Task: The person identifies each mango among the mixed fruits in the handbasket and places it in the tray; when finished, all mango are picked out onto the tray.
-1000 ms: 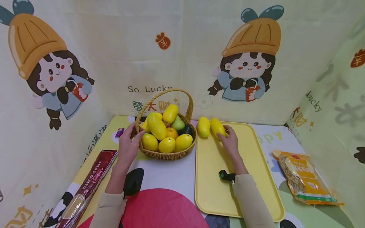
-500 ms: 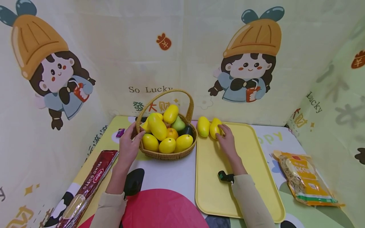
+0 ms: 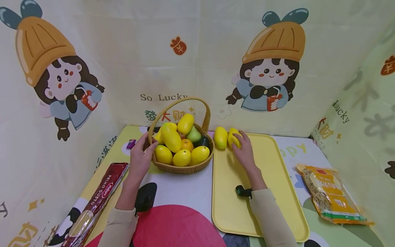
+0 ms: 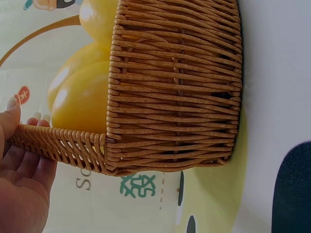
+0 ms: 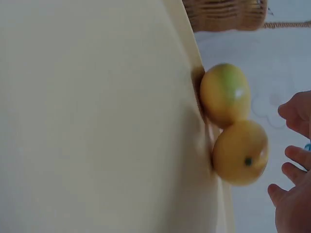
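Left hand (image 3: 141, 156) is gripping the wicker basket (image 3: 185, 169) at the left foot of its handle (image 3: 206, 116); in the left wrist view the thumb is lying on one side of the wicker, fingers wrapping round the other. Right hand (image 3: 247, 153) is hovering just beside the right mango (image 3: 232, 138), fingers parted and loosely bent, holding nothing; right wrist view is showing a gap between fingertips and fruit.

That mango and the left mango (image 3: 220, 138) are sitting side by side at the far left corner of the yellow tray (image 3: 234, 206), leaning at its rim, touching each other in the right wrist view. Basket is standing upright on the desk (image 3: 176, 192), left of the tray. It's holding a heap of fruit: three lemon-like fruits (image 3: 181, 158) are lining the front, a large greenish-yellow mango (image 3: 171, 138) is leaning above them, another yellow fruit (image 3: 186, 124) is topping the pile. Green pear (image 3: 193, 134), orange fruit (image 3: 186, 144) and dark fruit (image 3: 202, 141) are showing between.

Red long packet (image 3: 102, 192) is lying at the left, small purple packet (image 3: 131, 144) is lying near the left hand, orange-and-clear bag (image 3: 331, 195) is lying right of the tray. Printed cloth (image 3: 203, 68) is hanging behind.
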Demonstrator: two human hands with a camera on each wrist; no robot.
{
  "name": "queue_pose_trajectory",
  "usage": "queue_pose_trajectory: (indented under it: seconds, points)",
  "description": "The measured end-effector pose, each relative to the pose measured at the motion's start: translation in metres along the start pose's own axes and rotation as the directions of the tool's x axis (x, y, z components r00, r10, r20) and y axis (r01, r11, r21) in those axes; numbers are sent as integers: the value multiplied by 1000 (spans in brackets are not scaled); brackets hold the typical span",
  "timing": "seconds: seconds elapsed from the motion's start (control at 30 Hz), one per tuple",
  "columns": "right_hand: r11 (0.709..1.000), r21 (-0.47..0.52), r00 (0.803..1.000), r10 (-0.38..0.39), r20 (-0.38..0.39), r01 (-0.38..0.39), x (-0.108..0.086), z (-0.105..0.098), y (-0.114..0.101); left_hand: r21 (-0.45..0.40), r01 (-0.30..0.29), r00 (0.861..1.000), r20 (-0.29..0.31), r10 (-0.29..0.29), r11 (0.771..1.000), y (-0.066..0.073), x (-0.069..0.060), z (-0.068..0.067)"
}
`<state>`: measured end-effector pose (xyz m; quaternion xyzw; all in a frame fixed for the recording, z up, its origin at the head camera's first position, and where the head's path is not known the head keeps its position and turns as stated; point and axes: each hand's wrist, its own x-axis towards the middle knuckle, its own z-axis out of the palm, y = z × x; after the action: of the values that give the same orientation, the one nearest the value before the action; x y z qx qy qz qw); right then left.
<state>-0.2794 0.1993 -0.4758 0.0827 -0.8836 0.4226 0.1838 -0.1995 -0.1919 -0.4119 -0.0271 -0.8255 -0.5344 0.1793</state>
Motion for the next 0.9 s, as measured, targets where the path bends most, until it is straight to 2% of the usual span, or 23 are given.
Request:
queue_pose_trajectory:
  seconds: [0.23,0.4,0.53,0.67,0.8,0.9]
  points:
    - [991,121,997,-67,31,63,-2,8,-31,-8,7,1000,4,-7,1000,0,0,0]
    - [982,185,988,-62,141,35,-8,15,-51,-14,9,1000,3,-9,1000,0,0,-1]
    - [973,227,970,-83,229,30,-11,27,-65,-11,11,1000,-4,-11,1000,-1,0,-1]
    - [970,232,952,-132,276,67,-14,37,-74,-9,7,1000,1,-7,1000,-1,1,-1]
    - [974,195,949,-170,267,120,-18,40,-78,-14,2,1000,4,-2,1000,-2,1,1]
    - [972,150,934,-218,283,181,-20,42,-83,-18,7,1000,2,-7,1000,-2,1,1]
